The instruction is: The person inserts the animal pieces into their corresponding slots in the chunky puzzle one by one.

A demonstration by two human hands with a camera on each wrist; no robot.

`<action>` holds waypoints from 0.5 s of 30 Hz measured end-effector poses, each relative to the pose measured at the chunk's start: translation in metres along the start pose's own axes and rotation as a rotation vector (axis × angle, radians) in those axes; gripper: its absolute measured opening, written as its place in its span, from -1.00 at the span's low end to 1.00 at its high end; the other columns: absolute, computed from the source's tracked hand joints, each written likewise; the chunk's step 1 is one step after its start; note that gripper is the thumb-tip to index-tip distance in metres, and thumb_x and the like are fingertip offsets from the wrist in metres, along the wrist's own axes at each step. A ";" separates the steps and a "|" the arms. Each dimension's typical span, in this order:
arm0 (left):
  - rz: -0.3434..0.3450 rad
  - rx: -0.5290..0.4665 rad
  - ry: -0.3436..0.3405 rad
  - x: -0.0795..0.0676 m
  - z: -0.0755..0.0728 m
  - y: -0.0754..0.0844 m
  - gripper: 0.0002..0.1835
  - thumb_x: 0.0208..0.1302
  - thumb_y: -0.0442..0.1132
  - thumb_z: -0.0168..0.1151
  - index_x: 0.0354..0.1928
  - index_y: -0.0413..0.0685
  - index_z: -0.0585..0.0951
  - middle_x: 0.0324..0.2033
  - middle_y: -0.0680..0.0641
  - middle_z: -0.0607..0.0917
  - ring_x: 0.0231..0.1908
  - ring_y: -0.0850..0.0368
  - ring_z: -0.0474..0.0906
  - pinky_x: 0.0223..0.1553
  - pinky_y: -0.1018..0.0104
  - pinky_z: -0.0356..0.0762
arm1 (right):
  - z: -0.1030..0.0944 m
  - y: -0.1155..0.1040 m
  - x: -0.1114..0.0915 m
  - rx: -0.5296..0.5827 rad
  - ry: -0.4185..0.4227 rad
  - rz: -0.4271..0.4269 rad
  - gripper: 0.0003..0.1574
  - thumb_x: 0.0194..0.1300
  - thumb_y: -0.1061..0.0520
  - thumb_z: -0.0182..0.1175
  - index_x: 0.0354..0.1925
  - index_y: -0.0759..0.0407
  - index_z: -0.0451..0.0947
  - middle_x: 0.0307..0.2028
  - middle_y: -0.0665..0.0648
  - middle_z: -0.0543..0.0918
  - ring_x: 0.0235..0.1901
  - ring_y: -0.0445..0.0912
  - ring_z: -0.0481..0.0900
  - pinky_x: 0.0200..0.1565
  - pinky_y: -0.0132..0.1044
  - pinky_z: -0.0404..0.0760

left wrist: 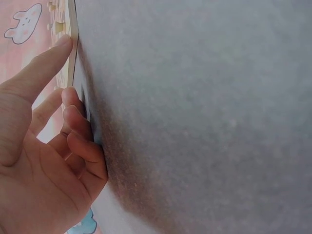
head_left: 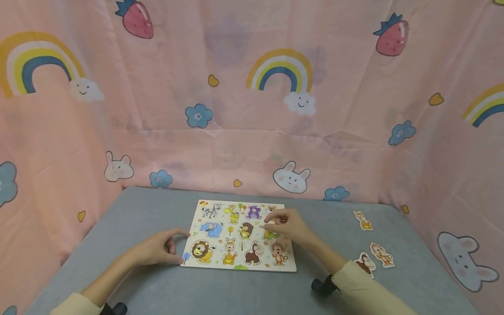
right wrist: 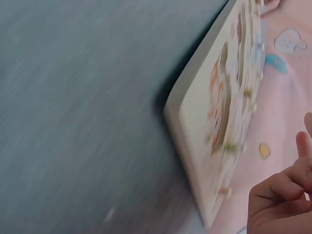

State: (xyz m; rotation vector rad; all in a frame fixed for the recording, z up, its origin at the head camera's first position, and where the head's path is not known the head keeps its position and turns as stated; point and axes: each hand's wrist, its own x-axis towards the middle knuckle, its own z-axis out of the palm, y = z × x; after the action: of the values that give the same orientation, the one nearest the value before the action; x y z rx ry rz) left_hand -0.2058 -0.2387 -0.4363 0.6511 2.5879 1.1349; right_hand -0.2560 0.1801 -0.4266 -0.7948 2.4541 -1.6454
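Note:
A wooden peg puzzle board [head_left: 252, 266] with cartoon animals lies flat at mid-table. My left hand [head_left: 157, 248] is at its left side, thumb and forefinger against the edge, the other fingers bent inward in the left wrist view. My right hand [head_left: 292, 227] hovers over the board's right part, thumb and forefinger apart with nothing visible between them. It partly covers a green animal [head_left: 270, 234] and the top right animal [head_left: 271, 208]. Near its fingertips is a purple animal [head_left: 253, 212]. Small knobs stand up from the board [right wrist: 192, 131] in the right wrist view.
Three loose animal pieces lie right of the board: a kangaroo [head_left: 363, 221], a monkey [head_left: 382, 255] and a gorilla [head_left: 366, 264], the last partly behind the right sleeve [head_left: 366, 284]. A pink patterned curtain [head_left: 236, 144] rises behind the grey table [head_left: 149, 205].

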 end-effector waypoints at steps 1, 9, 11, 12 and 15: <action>0.003 0.000 -0.001 0.000 0.000 0.000 -0.26 0.05 -0.21 0.62 0.28 -0.17 0.51 -0.51 0.03 0.54 -0.51 0.16 0.40 -0.47 0.35 0.35 | -0.005 0.002 -0.002 -0.001 0.001 0.004 -0.70 0.30 0.18 0.42 -0.10 0.39 0.69 -0.63 0.00 0.33 -0.61 -0.19 0.21 -0.47 -0.33 0.31; 0.032 0.012 0.001 0.001 -0.001 0.001 -0.28 0.07 -0.19 0.60 0.28 -0.18 0.51 -0.51 0.05 0.54 -0.51 0.19 0.41 -0.45 0.35 0.36 | -0.046 0.017 -0.025 -0.053 0.064 0.057 -0.70 0.33 0.17 0.39 -0.07 0.36 0.69 -0.60 0.06 0.37 -0.59 -0.18 0.24 -0.49 -0.33 0.29; 0.030 0.011 0.001 0.001 -0.001 0.001 -0.28 0.07 -0.19 0.60 0.28 -0.18 0.51 -0.50 0.04 0.54 -0.51 0.18 0.41 -0.45 0.34 0.36 | -0.057 0.020 -0.033 -0.060 0.075 0.030 -0.70 0.33 0.19 0.39 -0.06 0.39 0.68 -0.60 0.06 0.38 -0.59 -0.18 0.25 -0.50 -0.32 0.31; 0.029 0.010 0.000 0.001 -0.001 0.001 -0.28 0.07 -0.19 0.60 0.28 -0.17 0.51 -0.50 0.04 0.54 -0.51 0.18 0.41 -0.45 0.34 0.36 | -0.063 0.022 -0.037 -0.061 0.081 0.016 -0.70 0.33 0.21 0.38 -0.06 0.41 0.67 -0.60 0.05 0.38 -0.60 -0.20 0.24 -0.50 -0.32 0.31; 0.025 0.006 -0.003 0.000 -0.001 0.000 -0.28 0.07 -0.20 0.60 0.28 -0.17 0.51 -0.50 0.03 0.54 -0.51 0.17 0.41 -0.46 0.35 0.36 | -0.077 0.027 -0.049 -0.072 0.105 -0.005 -0.70 0.32 0.24 0.38 -0.06 0.44 0.66 -0.62 0.03 0.36 -0.61 -0.22 0.23 -0.53 -0.32 0.31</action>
State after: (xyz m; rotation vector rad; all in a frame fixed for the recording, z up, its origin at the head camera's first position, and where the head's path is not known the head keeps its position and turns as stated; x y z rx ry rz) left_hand -0.2066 -0.2396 -0.4357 0.6884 2.5886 1.1327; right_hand -0.2508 0.2751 -0.4290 -0.7420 2.5976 -1.6495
